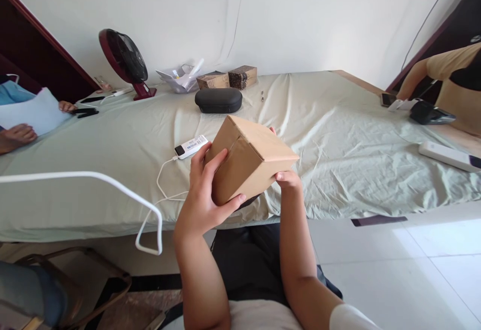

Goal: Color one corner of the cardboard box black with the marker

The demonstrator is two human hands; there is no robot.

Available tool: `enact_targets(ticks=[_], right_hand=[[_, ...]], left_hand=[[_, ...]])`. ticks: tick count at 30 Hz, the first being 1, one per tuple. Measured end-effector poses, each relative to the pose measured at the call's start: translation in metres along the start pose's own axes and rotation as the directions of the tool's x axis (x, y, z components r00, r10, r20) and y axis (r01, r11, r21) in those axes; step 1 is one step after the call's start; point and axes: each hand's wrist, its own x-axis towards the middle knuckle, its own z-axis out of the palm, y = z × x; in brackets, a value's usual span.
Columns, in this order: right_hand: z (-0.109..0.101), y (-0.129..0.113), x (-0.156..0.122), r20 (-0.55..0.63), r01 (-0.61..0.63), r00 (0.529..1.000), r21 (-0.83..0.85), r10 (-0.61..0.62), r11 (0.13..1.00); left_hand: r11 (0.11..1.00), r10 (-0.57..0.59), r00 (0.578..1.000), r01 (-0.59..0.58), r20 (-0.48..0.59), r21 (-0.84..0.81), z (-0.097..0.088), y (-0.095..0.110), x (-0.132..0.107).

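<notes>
A closed brown cardboard box (250,157) is held up, tilted, above the near edge of the cloth-covered table. My left hand (205,190) grips its left side, fingers spread over that face and the thumb along the lower edge. On the right, my right hand (287,177) holds the box too; its thumb shows at the near lower edge, a fingertip appears behind, and the rest is hidden. Just behind my left hand lies a white power bank (191,146) with a dark display and a white cable (160,177). A black zip case (218,100) rests beyond the box.
Farther back stand a red fan (126,59), a clear plastic basket (182,78) and two patterned boxes (242,76). A thick white cable (93,175) crosses the left foreground. People sit at both ends; one's hand (18,134) is by white paper. Another white device (449,155) lies right.
</notes>
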Motion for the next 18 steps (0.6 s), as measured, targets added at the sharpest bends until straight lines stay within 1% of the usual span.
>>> enact_targets(ticks=[3,11,15,18], right_hand=[[0.001,-0.003,-0.001,0.003,-0.027,1.000,-0.014,0.027,1.000],[0.004,-0.012,-0.001,0.003,-0.034,0.999,-0.010,0.034,0.999],[0.004,-0.010,-0.001,0.041,-0.059,0.997,0.016,0.058,0.998],[0.003,-0.005,-0.001,0.039,-0.031,0.999,0.014,0.031,0.999]], left_hand=[[1.000,0.006,1.000,-0.006,-0.001,-0.017,0.000,0.002,0.000],[1.000,0.020,1.000,-0.020,-0.011,0.007,0.002,0.004,0.001],[0.998,0.048,0.998,-0.047,-0.034,0.045,0.000,0.005,0.001],[0.997,0.045,0.998,-0.042,-0.051,0.064,-0.004,0.004,0.000]])
